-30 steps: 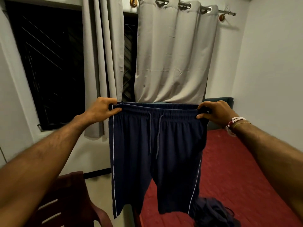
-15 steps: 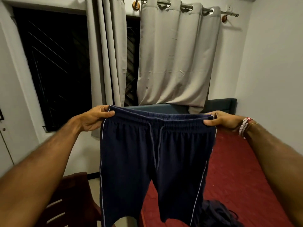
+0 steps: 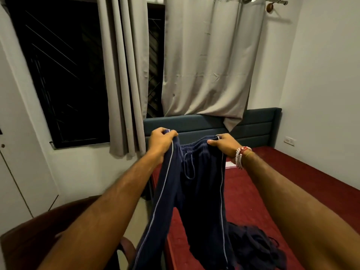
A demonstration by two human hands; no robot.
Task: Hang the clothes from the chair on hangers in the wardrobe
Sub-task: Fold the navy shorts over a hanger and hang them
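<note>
Navy shorts (image 3: 196, 201) with thin white side stripes and a drawstring hang in front of me over the bed's edge. My left hand (image 3: 160, 143) grips the left end of the waistband. My right hand (image 3: 224, 144), with beaded bracelets at the wrist, grips the right end. The two hands are close together, so the waistband sags and the fabric folds lengthwise. A dark brown chair (image 3: 25, 240) sits at the lower left, mostly hidden by my left arm. No hanger or wardrobe is in view.
A bed with a red cover (image 3: 272, 191) and a teal headboard (image 3: 259, 123) fills the right. Another dark garment (image 3: 253, 248) lies crumpled on it. Grey curtains (image 3: 210, 65) and a dark window (image 3: 64, 75) are ahead; a white door (image 3: 11, 172) is at the left.
My hands have moved down and come together, so the spread waistband has gone slack and the shorts have folded narrower. The view has tilted down.
</note>
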